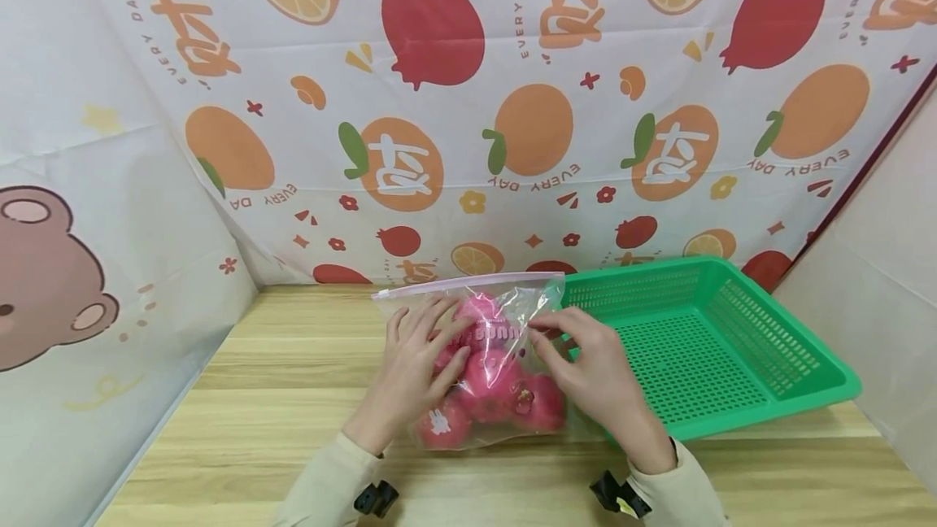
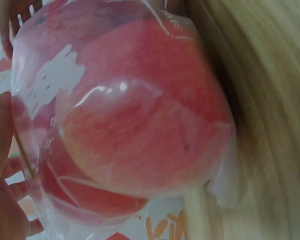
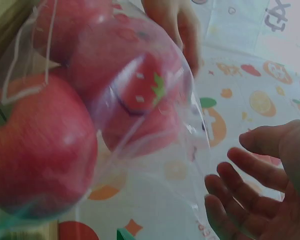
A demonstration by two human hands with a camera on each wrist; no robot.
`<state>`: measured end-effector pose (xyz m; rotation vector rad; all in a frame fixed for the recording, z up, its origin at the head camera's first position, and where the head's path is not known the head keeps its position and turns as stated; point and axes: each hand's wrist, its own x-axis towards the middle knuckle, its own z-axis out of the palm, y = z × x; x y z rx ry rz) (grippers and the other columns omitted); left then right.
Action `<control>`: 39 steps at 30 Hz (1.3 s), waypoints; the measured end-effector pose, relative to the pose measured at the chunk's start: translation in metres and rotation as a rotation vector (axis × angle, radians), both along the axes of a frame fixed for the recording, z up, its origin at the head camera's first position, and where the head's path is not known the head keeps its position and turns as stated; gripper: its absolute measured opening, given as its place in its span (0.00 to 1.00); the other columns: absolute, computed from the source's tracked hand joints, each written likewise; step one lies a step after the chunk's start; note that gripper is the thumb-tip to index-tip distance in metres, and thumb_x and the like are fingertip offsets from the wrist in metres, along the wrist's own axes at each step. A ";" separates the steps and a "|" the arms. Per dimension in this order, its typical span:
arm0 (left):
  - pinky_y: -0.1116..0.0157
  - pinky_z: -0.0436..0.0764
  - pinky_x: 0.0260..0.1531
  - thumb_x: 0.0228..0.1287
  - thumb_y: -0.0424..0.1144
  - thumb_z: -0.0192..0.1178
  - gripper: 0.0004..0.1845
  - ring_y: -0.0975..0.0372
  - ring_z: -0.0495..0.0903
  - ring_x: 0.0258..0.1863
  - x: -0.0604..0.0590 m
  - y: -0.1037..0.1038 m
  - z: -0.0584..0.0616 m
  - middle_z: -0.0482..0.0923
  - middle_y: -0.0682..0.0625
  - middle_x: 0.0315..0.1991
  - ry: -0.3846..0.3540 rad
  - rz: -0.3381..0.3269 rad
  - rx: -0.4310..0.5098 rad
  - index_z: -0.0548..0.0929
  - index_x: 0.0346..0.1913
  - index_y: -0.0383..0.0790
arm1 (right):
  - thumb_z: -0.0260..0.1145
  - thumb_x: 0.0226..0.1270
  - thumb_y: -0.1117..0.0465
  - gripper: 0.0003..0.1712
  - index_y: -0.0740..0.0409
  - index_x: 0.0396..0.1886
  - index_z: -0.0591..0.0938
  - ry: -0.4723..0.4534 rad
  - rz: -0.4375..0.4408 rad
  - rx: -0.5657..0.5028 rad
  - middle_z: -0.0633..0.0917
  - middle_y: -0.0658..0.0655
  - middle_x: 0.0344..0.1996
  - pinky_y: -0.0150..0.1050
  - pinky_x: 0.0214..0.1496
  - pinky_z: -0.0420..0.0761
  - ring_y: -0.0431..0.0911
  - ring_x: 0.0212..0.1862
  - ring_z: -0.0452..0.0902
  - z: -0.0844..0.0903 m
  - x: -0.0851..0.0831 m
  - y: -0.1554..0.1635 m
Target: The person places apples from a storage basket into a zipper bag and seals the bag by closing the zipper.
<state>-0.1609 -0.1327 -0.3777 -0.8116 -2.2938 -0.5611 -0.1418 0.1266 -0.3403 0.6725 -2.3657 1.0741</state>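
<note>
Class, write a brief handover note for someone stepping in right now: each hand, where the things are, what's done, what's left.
Left hand: open, fingers spread flat on the zip bag.
Right hand: open, fingers resting on the bag's right side.
The bag of red apples lies on the wooden table, its pink zip strip at the far edge, beside the green basket.
Done: apples are in the bag.
Left: cannot tell whether the zip is sealed; the bag is not in the basket.

Your head camera looks forward and down from above the wooden table (image 1: 293, 397), taking in the bag of apples (image 1: 483, 372) at mid-distance with the green basket (image 1: 732, 348) just right of it. Your two wrist cameras sit very close to that bag (image 2: 135, 115) (image 3: 90, 100), one from each side, so all three views share it.
</note>
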 end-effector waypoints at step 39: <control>0.37 0.62 0.69 0.74 0.40 0.59 0.21 0.47 0.70 0.71 -0.030 0.000 -0.015 0.72 0.43 0.71 -0.131 0.044 -0.081 0.79 0.68 0.48 | 0.65 0.62 0.71 0.25 0.56 0.60 0.83 0.006 0.009 0.455 0.86 0.52 0.52 0.38 0.40 0.85 0.43 0.45 0.85 -0.016 0.012 -0.025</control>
